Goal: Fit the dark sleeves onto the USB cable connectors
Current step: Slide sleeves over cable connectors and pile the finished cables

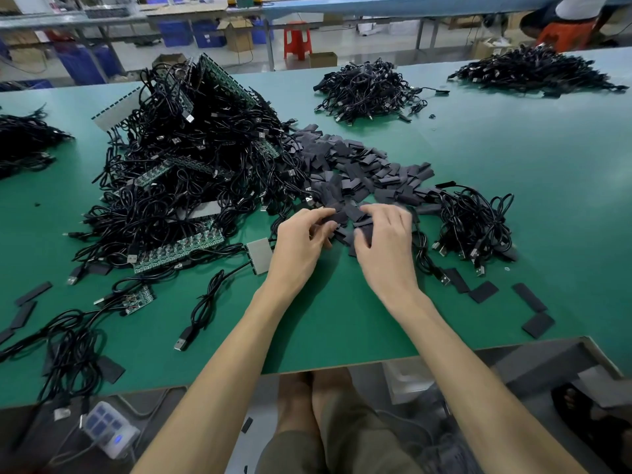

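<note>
Both hands are working in the sleeve pile [359,165] on the bench [342,319]: left hand [301,239] pinching one sleeve [337,217], right hand [386,239] curled, its hold unclear.

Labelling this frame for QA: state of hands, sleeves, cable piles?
left hand, pinches a dark sleeve
right hand, fingers curled in sleeve pile, grip blurred
sleeve pile, loose heap, unfitted
large cable pile, tangled with circuit boards
small cable bundle, coiled, USB plugs bare
stray sleeves, flat on table
</note>
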